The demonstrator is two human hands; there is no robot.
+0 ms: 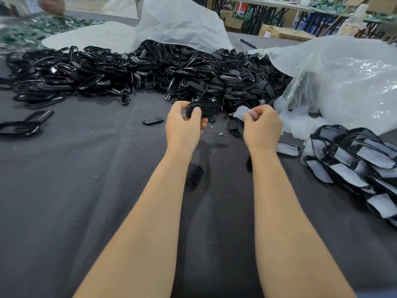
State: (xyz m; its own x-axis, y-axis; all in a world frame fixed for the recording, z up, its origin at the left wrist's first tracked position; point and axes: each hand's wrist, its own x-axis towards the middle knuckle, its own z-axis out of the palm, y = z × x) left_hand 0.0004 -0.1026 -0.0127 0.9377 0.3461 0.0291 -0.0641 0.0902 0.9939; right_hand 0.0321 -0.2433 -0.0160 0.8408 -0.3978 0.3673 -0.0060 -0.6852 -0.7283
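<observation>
My left hand (184,125) grips a black oval plastic shell (204,108) by its left end, held just above the dark cloth. To its right, my right hand (261,125) pinches a small grey-white film strip (241,112) between thumb and fingers. The two hands are a short gap apart in front of a big heap of black plastic parts (150,69). Both forearms reach in from the bottom edge.
A dark grey cloth (86,190) covers the table. A stack of film-wrapped black shells (354,160) lies at the right, below a clear plastic bag (343,82). A white bag (178,24) rises behind the heap. Loose black inserts (195,176) lie between my arms. Another person's hand (52,5) shows far left.
</observation>
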